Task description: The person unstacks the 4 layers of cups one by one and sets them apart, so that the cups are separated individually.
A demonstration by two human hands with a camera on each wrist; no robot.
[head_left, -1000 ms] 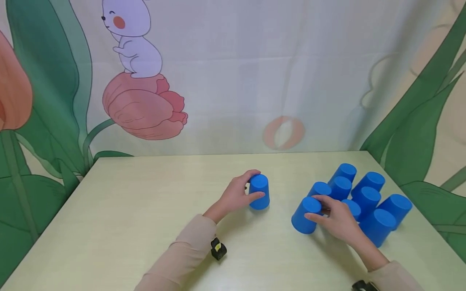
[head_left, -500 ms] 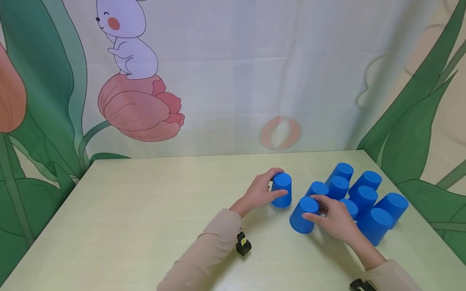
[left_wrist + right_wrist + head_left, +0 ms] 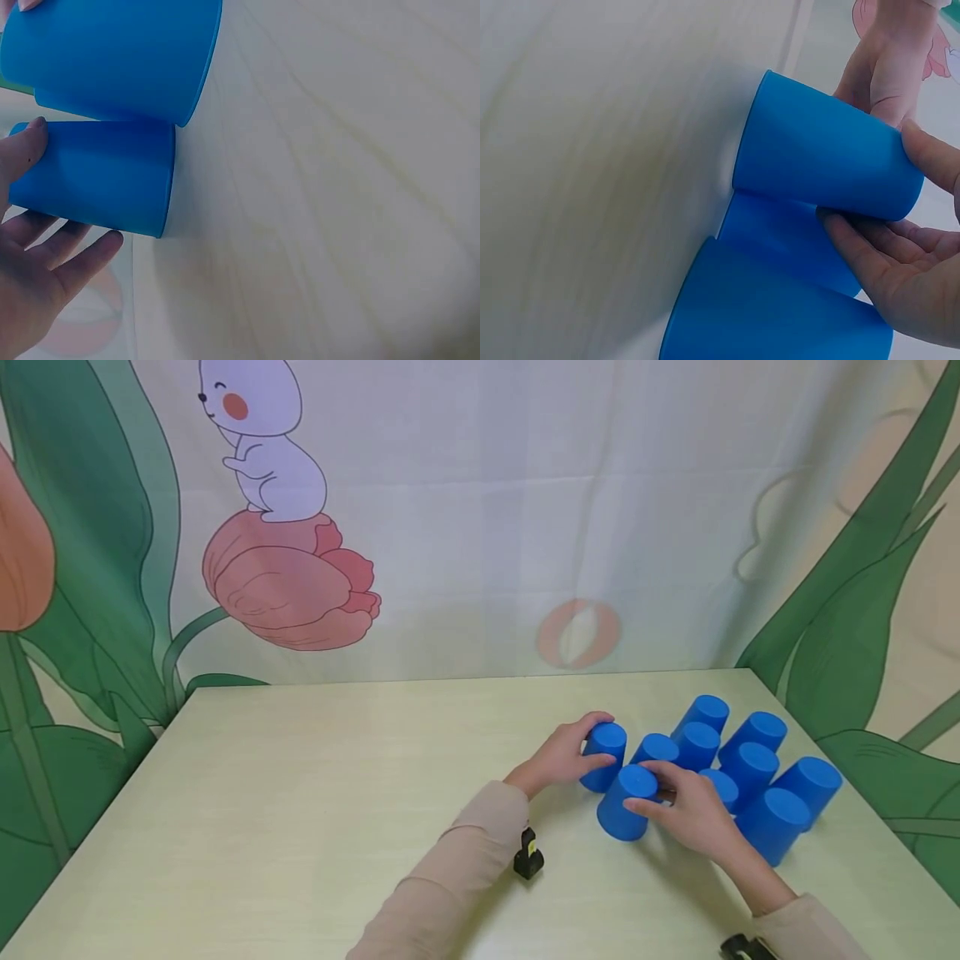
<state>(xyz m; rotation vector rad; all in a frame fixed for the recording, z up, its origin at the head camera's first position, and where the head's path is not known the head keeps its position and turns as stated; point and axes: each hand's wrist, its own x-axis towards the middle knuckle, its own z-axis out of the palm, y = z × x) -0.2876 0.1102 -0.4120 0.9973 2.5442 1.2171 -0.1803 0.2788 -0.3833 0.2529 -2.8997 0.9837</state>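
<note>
Upside-down blue cups stand at the right of the table. My left hand (image 3: 562,755) grips one blue cup (image 3: 602,758) between thumb and fingers; in the left wrist view this cup (image 3: 97,176) stands mouth down beside another blue cup (image 3: 120,52). Just in front and to the right, my right hand (image 3: 696,806) holds a second blue cup (image 3: 626,806), thumb on its near side and fingers behind. The right wrist view shows that cup (image 3: 825,150) upright on its rim, with my right hand (image 3: 915,270) around its narrow end.
Several more inverted cups (image 3: 752,767) are grouped closely to the right of both hands. The pale table (image 3: 262,818) extends to the left. A printed cloth (image 3: 465,527) with flowers and a white animal hangs behind its far edge.
My left hand has moved right across the table with its cup, bringing it close to the cup in my right hand. The right hand has stayed on its cup.
</note>
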